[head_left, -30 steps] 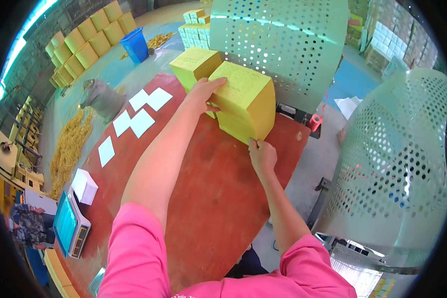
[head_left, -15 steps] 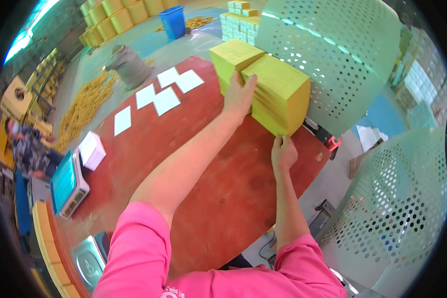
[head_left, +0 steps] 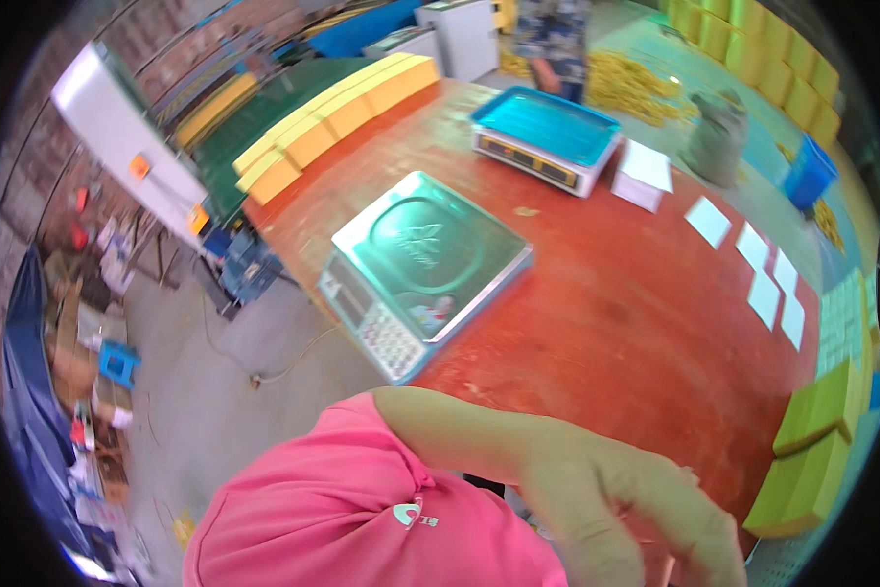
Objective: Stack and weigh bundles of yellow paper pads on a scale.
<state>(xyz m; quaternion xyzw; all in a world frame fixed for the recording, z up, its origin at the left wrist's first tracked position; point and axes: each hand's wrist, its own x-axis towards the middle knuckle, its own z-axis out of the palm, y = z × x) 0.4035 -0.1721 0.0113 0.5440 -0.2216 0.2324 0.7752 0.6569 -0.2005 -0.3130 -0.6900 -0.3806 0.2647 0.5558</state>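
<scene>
The person's left hand point(head_left: 618, 481), the only one clearly in view, has fingers bent downward, whether gripping anything cannot be told, and the nearer yellow block point(head_left: 800, 486) lies just right of it, long axis slanting toward the far right.

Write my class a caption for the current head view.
A bare left hand near a worn red tabletop carrying a silver-topped square scale and, at picture right, two yellow rectangular blocks.

Two yellow blocks point(head_left: 810, 460) side by side, rightmost on the red table point(head_left: 597, 323)
</scene>
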